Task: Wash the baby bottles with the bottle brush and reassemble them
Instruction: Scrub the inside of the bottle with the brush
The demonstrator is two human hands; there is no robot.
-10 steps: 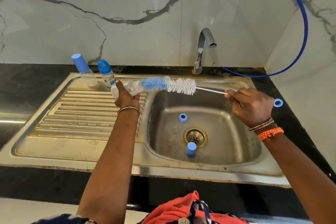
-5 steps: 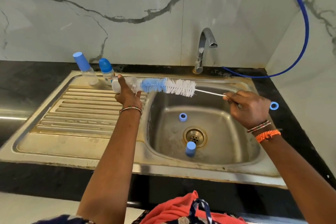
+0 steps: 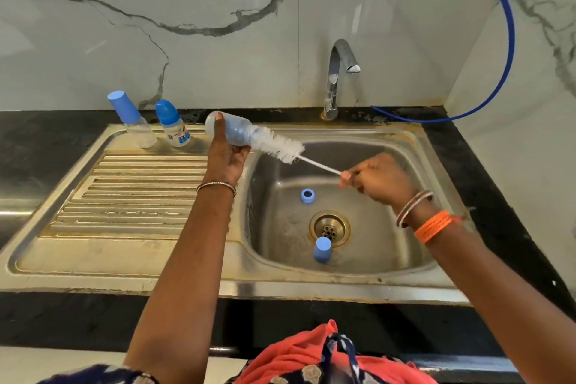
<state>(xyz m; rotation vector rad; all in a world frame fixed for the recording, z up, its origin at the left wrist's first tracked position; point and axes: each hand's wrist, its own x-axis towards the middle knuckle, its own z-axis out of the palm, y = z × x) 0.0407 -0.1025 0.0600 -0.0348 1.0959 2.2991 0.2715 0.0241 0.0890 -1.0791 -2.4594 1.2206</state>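
Note:
My left hand grips a clear baby bottle lying sideways above the left edge of the sink basin, its mouth facing right. The bottle brush is pushed into it: the blue bristles are inside, the white bristles stick out. My right hand pinches the brush's thin white handle over the basin. A blue screw ring and a blue cap lie in the basin. Two more bottles stand at the back of the drainboard, one clear with a blue cap and one printed.
The steel sink has a ribbed drainboard on the left and a drain in the basin. A tap stands behind the basin with no water running. A blue hose loops along the right wall. Black counter surrounds the sink.
The brush has gone deeper into the bottle, so the blue bristles now sit inside. My right hand moved left toward the bottle, and my left hand tilted the bottle's base upward.

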